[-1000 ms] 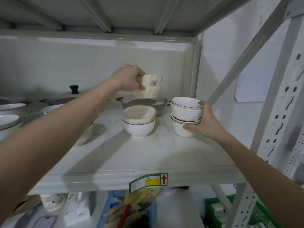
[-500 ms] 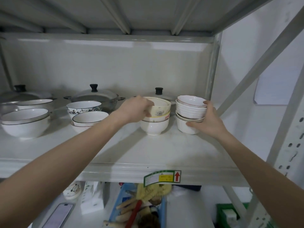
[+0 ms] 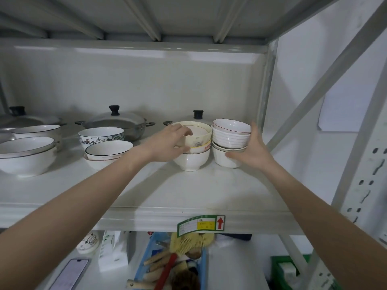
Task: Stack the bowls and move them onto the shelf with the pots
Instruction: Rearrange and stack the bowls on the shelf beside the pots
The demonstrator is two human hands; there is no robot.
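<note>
- Head view: a grey metal shelf (image 3: pixel 146 197) holds pots at the back and bowls in front, with both bare arms reaching in from below.
- The left hand (image 3: pixel 167 144) is at the left side of the cream bowl (image 3: pixel 198 133), its thumb over the rim and its fingers curled round the wall, so it grips that bowl.
- The cream bowl sits tilted on top of a short stack (image 3: pixel 192 158); under it show a bowl with a yellow and red band and a plain white footed bowl that stands on the shelf.
- The right hand (image 3: pixel 252 151) rests against the right side of the tall stack (image 3: pixel 229 141), fingers spread and nearly straight, thumb low by the bottom bowl; the palm touches the ribbed bowls without closing round them.
- The tall stack stands just beside the short stack, near the shelf's right post; its top bowl has a thin red rim.
- Behind the short stack a black lid knob (image 3: pixel 198 114) shows; the pot under it is mostly hidden.
- A lidded steel pot (image 3: pixel 117 123) stands at the back centre, another pot (image 3: pixel 27 119) at the far left.
- In front of them are a leaf-patterned bowl (image 3: pixel 101 136), a dark-rimmed bowl (image 3: pixel 109 150) tilted on another, and large white bowls (image 3: pixel 25 155) at the left.
- A green and yellow label (image 3: pixel 201 226) is stuck on the shelf's front edge.
- Below lie a phone (image 3: pixel 70 274) and a blue bin (image 3: pixel 173 266) with brushes.
</note>
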